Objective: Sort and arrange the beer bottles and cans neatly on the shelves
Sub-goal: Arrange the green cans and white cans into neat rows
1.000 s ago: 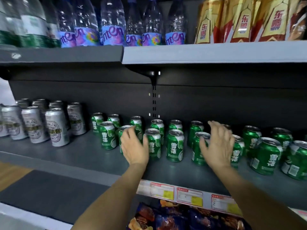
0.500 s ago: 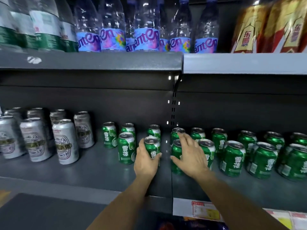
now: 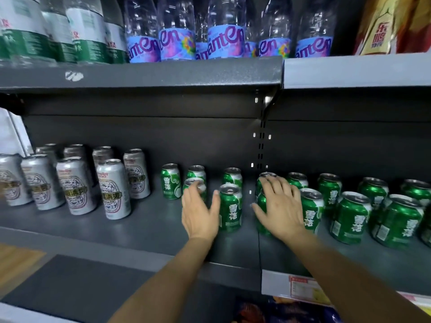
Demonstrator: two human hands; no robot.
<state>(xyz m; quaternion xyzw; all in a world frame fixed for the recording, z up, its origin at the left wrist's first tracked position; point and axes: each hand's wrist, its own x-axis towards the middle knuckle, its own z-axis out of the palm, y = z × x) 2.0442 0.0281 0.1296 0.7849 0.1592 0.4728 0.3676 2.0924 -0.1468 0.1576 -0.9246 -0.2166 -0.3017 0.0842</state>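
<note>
Short green beer cans stand in loose rows along the grey shelf, from the middle to the right edge. My left hand is raised between two of them. Its straight fingers cover a rear green can, and its thumb touches the front green can. My right hand lies over another green can, thumb on the can's left side and fingers draped over its top. Most of that can is hidden. Tall silver beer cans stand in two rows at the left.
The upper shelf hangs close overhead, carrying water bottles and gold packs. A bare strip of shelf separates the silver cans from the green ones. Price tags line the front edge at the right. Snack bags lie below.
Both hands moved left along the green row over the last second. My left hand let go of the front can it gripped half a second ago and opened beside it.
</note>
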